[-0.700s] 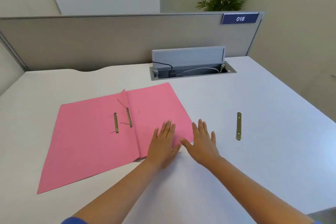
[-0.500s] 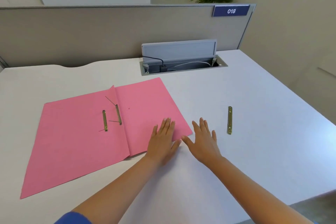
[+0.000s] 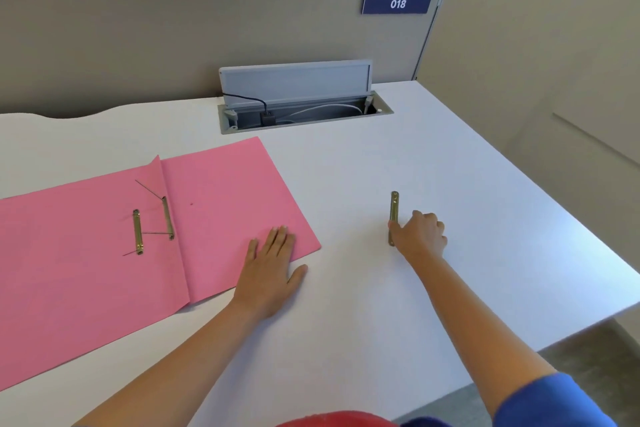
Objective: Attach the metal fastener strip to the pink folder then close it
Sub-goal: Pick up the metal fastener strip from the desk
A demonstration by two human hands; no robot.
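The pink folder (image 3: 225, 218) lies open on the white desk (image 3: 467, 201), left of centre. Two brass fastener pieces (image 3: 138, 232) sit near its fold with thin prongs sticking out. My left hand (image 3: 270, 270) rests flat, fingers spread, on the folder's near right corner. A loose metal fastener strip (image 3: 394, 204) lies on the desk to the right. My right hand (image 3: 420, 236) curls over the strip's near half, thumb on its left side and fingers on its right. The strip still rests on the desk.
An open grey cable box (image 3: 301, 107) with cords is sunk into the desk behind the folder. A grey partition (image 3: 138, 45) closes the back. The desk's right edge (image 3: 588, 239) runs diagonally close to my right hand.
My right hand moved right from beside the folder's corner to the loose strip and curled over it. My left hand stayed on the folder. The view shifted right.
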